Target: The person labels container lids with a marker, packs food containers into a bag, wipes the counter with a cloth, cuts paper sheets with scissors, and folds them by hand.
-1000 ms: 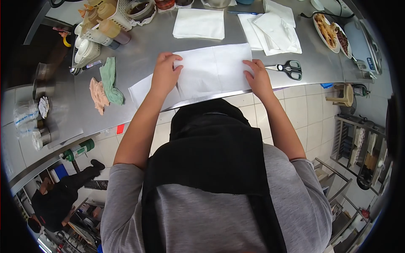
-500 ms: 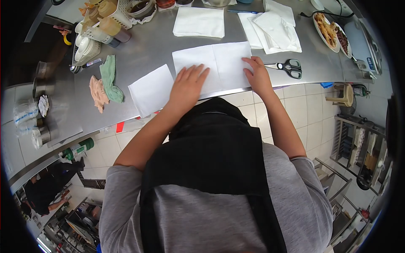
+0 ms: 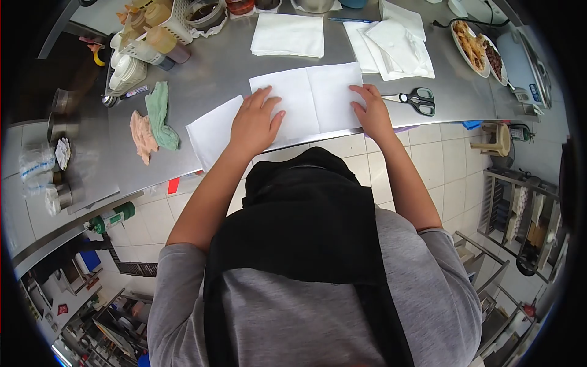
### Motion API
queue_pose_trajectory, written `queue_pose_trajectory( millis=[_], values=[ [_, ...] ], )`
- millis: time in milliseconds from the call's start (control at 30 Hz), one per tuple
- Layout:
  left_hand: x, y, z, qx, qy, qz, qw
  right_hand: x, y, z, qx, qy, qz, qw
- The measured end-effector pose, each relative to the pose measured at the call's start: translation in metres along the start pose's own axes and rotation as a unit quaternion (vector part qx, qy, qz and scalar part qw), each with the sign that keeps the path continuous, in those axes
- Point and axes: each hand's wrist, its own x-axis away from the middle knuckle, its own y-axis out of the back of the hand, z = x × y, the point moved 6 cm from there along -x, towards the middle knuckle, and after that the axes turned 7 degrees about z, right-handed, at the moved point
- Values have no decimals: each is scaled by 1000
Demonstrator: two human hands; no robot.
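An unfolded white napkin (image 3: 310, 96) with a crease down its middle lies at the counter's front edge. My left hand (image 3: 255, 125) rests on its left side, fingers spread. At the right edge, my right hand (image 3: 370, 111) touches the napkin with thumb and forefinger apart. Left of my left hand lies another white napkin (image 3: 211, 131), partly covered by that hand. Black-handled scissors (image 3: 417, 100) sit just right of my right hand. Beyond the creased napkin lies a folded white stack (image 3: 287, 35), with more loose white napkins (image 3: 397, 49) to the right.
Green cloth (image 3: 159, 113) and a peach cloth (image 3: 143, 136) lie at left. Behind them stands a white basket of sauce bottles (image 3: 165, 43). Two food dishes (image 3: 480, 49) are at the far right, and a blue pen (image 3: 350, 20) lies at the back.
My left hand has slid left from the creased napkin's middle to its left side, its fingers spreading. My right hand has barely moved. A person in the lower left background has gone from view.
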Motion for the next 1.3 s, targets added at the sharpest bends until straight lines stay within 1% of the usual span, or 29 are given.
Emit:
queue_pose_trajectory(
  millis=[67, 200, 300, 367, 400, 467, 500, 567, 600, 633, 667, 700, 733, 800, 867, 933, 967, 1033, 1067, 1133, 1200, 1300],
  values=[
    [-8, -5, 11, 40, 81, 1, 996, 1, -1, -2, -7, -5, 1, 1000],
    [-9, -6, 15, 22, 63, -2, 998, 1, 1, 1, -2, -2, -3, 1000],
    [-6, -8, 16, -18, 34, -8, 999, 3, 1, -1, -27, -31, 8, 999],
    [-4, -3, 14, -45, 15, -45, 998, 5, 3, 1, 12, 7, -26, 1000],
    [-2, -2, 14, -46, 14, -44, 998, 7, 2, 2, 12, 6, -26, 1000],
    [7, 12, 15, 9, 12, -92, 996, 10, 5, 9, 98, -30, -53, 993],
    [16, 16, 20, 9, 13, -92, 996, 11, 6, 17, 97, -30, -51, 993],
    [40, 17, 41, 88, 63, -28, 994, 13, 10, 48, 247, 41, -133, 959],
    [53, 20, 43, 89, 66, -26, 994, 10, -3, 58, 228, 90, -124, 961],
    [64, 24, 38, 81, 25, -11, 996, 8, -19, 70, 208, 138, -116, 961],
    [76, 26, 30, 74, -16, 3, 997, 6, -37, 87, 189, 179, -71, 963],
    [85, 28, 24, 50, -10, -7, 999, 7, -51, 102, 127, 226, -28, 965],
    [96, 26, 25, 50, -7, -8, 999, 4, -69, 110, 114, 246, 22, 962],
    [115, 15, 35, 23, 18, 6, 1000, 5, -98, 116, 197, 235, 68, 949],
    [122, 15, 40, 16, 35, 0, 999, 5, -111, 119, 208, 253, 87, 941],
    [127, 20, 47, 102, 79, -40, 991, 5, -119, 124, 219, 272, 107, 931],
    [127, 23, 49, 104, 86, -43, 990, 3, -119, 125, 243, 275, 104, 924],
    [125, 24, 57, 196, 131, -6, 972, 0, -121, 124, 274, 280, 104, 914],
    [124, 27, 59, 199, 135, -9, 971, -1, -121, 126, 275, 284, 108, 912],
    [124, 28, 61, 243, 128, 23, 961, -5, -119, 128, 263, 273, 111, 919],
    [124, 28, 65, 247, 135, 35, 959, -6, -122, 128, 274, 272, 118, 915],
    [124, 28, 65, 255, 118, 46, 959, -6, -123, 127, 291, 261, 129, 911]
  ],
)
